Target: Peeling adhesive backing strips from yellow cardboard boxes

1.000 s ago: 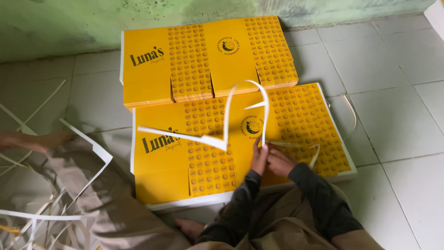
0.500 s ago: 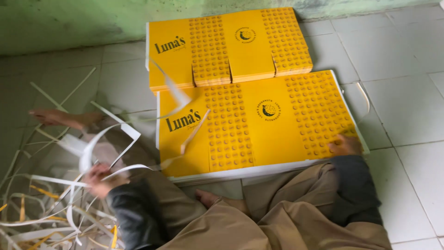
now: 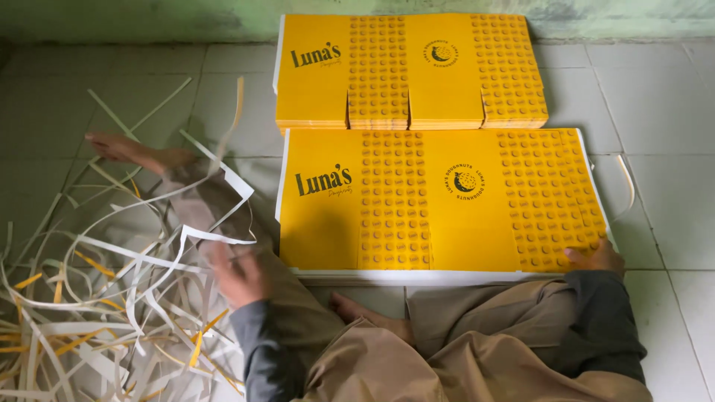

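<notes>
packing workshop floor | stacked yellow printed box sheets (image 3: pixel 439 201) | paper trimmings (image 3: pixel 97 298) | tiled floor (image 3: pixel 670 201)

A second stack of yellow printed sheets (image 3: pixel 410 71) lies flat on the grey tiled floor (image 3: pixel 655 82), close against a worn green wall (image 3: pixel 149 18). One loose white strip (image 3: pixel 624 179) curls on the tiles at right.

Under the fingertips of the right hand (image 3: pixel 596 258) lies a yellow printed sheet stack (image 3: pixel 439 199) with white edges, carrying bands of small raised-looking dot rows and black lettering. Beyond it, a second yellow stack (image 3: pixel 410 71) repeats the pattern. By the left hand's (image 3: pixel 237 274) fingers, paper strips (image 3: pixel 97 313) show white with yellow streaks, over grey-green floor tiles (image 3: pixel 670 193).
</notes>
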